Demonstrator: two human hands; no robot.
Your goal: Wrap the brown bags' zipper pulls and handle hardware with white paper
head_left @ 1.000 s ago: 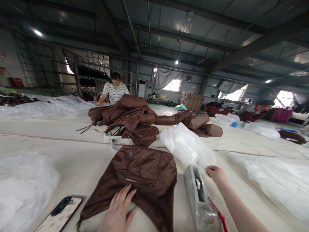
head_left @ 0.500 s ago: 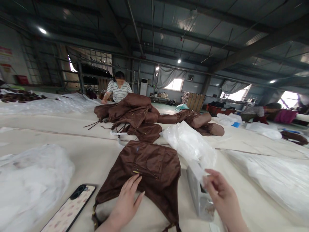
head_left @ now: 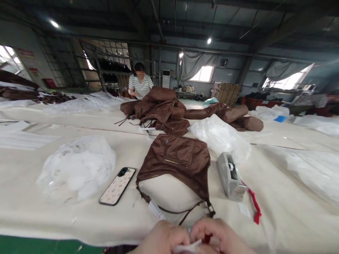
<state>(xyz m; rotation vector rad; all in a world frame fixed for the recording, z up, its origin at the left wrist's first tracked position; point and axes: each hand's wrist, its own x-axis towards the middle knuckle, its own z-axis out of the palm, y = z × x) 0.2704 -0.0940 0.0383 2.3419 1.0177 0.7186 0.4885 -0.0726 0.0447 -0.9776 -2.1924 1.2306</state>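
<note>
A brown leather bag (head_left: 176, 160) lies flat on the cream table (head_left: 39, 169), its strap curling toward me. My left hand (head_left: 162, 240) and my right hand (head_left: 221, 236) meet at the bottom edge of the view, below the bag, fingers pinched together on a small white piece (head_left: 189, 246), with something red between them; what it is cannot be made out. A grey tape dispenser (head_left: 230, 175) stands just right of the bag, apart from both hands.
A phone (head_left: 117, 186) lies left of the bag, beside a heap of clear plastic bags (head_left: 76, 167). More brown bags (head_left: 159, 109) and plastic (head_left: 218, 135) pile up behind. A person in a striped shirt (head_left: 140, 84) works at the far side. A red strip (head_left: 254, 206) lies near the dispenser.
My left hand left the bag and my right hand left the dispenser; both drew back toward me and joined on a small white piece. The view tilted down and back.
</note>
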